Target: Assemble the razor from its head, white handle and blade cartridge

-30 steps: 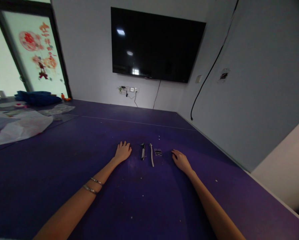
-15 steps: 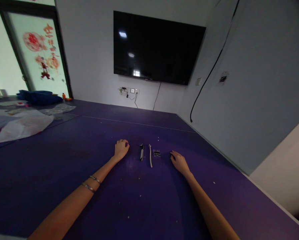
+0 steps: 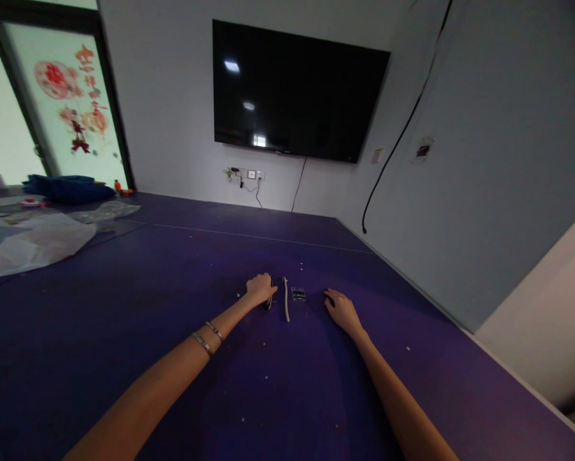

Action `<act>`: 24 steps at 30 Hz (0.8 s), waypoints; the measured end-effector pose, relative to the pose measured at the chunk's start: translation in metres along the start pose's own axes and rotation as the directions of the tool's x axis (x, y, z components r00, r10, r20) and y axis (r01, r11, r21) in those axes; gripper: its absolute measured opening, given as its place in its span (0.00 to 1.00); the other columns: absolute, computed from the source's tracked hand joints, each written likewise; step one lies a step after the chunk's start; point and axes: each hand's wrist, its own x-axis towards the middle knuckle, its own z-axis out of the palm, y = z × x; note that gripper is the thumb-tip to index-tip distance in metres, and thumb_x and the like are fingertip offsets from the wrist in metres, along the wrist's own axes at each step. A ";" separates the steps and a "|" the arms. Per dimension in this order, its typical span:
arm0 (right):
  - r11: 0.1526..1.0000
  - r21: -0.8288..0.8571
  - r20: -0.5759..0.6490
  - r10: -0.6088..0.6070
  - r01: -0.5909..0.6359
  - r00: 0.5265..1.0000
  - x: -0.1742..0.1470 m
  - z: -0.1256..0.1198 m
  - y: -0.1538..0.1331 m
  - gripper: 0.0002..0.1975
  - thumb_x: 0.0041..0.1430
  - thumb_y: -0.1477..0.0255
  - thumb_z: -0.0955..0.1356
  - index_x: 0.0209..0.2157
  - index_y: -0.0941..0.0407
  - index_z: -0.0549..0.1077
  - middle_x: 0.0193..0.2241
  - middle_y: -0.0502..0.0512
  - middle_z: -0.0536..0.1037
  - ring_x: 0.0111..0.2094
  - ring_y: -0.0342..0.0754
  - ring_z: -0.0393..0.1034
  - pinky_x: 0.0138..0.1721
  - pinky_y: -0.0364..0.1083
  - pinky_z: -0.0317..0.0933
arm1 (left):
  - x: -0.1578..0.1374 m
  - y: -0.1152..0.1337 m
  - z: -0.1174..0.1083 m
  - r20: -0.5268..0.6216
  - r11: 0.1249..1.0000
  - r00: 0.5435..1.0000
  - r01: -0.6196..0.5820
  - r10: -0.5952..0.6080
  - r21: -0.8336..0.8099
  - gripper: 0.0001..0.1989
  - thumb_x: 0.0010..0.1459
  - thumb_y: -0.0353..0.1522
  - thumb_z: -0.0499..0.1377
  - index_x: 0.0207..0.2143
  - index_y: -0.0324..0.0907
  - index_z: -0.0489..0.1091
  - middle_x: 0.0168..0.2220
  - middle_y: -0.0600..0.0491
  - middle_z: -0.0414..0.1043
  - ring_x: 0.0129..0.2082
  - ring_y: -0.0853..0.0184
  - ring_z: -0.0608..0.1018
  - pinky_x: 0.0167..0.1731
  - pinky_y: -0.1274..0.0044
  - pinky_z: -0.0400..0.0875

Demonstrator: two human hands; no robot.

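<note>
My left hand (image 3: 259, 289) is over a slim tool with a black and silver handle (image 3: 269, 303), fingers closed around its upper part; only the lower end shows. Just right of it lies a thin, pale, slightly curved stick (image 3: 286, 302) with a small head at its far end, too small to name. Beside that sits a small clear packet (image 3: 298, 294) with dark pieces in it. My right hand (image 3: 341, 309) rests on the purple tabletop (image 3: 287, 390) to the right of the packet, loosely curved, thumb apart from the fingers, holding nothing.
At the far left are a crumpled white plastic sheet (image 3: 42, 242), clear plastic (image 3: 105, 210) and a dark blue cloth bundle (image 3: 69, 187). A black cable (image 3: 403, 131) hangs down the right wall. A television (image 3: 299, 89) is mounted ahead. Small white specks dot the tabletop.
My left hand has moved right, from beside the black and silver tool to over it, and closed on it. My right hand stays on the tabletop. The view has shifted slightly.
</note>
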 end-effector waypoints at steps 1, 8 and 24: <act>1.000 0.003 -0.001 0.003 -0.003 1.000 0.000 0.000 0.000 0.20 0.57 0.71 0.58 0.48 0.57 0.70 0.51 0.59 0.69 0.54 0.51 0.60 0.55 0.50 0.52 | 0.001 0.001 0.001 0.006 1.000 1.000 0.003 -0.003 -0.004 0.18 0.51 0.40 0.55 0.41 0.37 0.69 0.41 0.38 0.72 0.42 0.54 0.74 0.37 0.70 0.67; 1.000 0.009 -0.021 0.017 -0.017 1.000 -0.001 0.000 -0.002 0.19 0.56 0.71 0.58 0.47 0.57 0.71 0.51 0.58 0.70 0.53 0.50 0.61 0.54 0.49 0.52 | 0.004 0.002 0.006 0.029 0.994 0.999 0.042 -0.040 -0.101 0.12 0.50 0.33 0.55 0.35 0.36 0.72 0.42 0.37 0.72 0.45 0.51 0.73 0.41 0.66 0.65; 1.000 -0.009 -0.036 -0.005 0.005 0.999 0.000 0.002 0.001 0.19 0.57 0.70 0.58 0.47 0.58 0.71 0.51 0.58 0.70 0.53 0.50 0.62 0.53 0.49 0.53 | 0.017 -0.037 -0.013 0.435 0.193 0.900 0.434 -0.038 -0.880 0.09 0.56 0.32 0.53 0.26 0.35 0.65 0.22 0.46 0.73 0.22 0.66 0.77 0.26 0.74 0.73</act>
